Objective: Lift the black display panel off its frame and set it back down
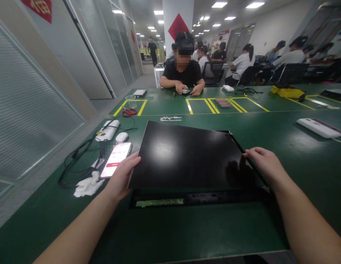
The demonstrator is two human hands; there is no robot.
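Observation:
A glossy black display panel (184, 157) is tilted over a shallow black frame (222, 198), its left side raised. My left hand (123, 174) is closed on the panel's left edge, thumb on top and fingers underneath. At the right side, my right hand (265, 165) pinches the edge of the black frame, close to where the panel meets it; its lower fingers are partly hidden. A green circuit board strip (159, 202) shows in the frame below the panel's near edge. Light and a dark hand reflection appear on the panel.
Left of the panel lie a lit phone (117, 159), crumpled tissue (88, 184), a white round case (121, 137), a white power bank (107, 130) and black cables (77, 156). Beyond are red scissors (129, 112) and metal strips (170, 118). A person (182, 69) works opposite.

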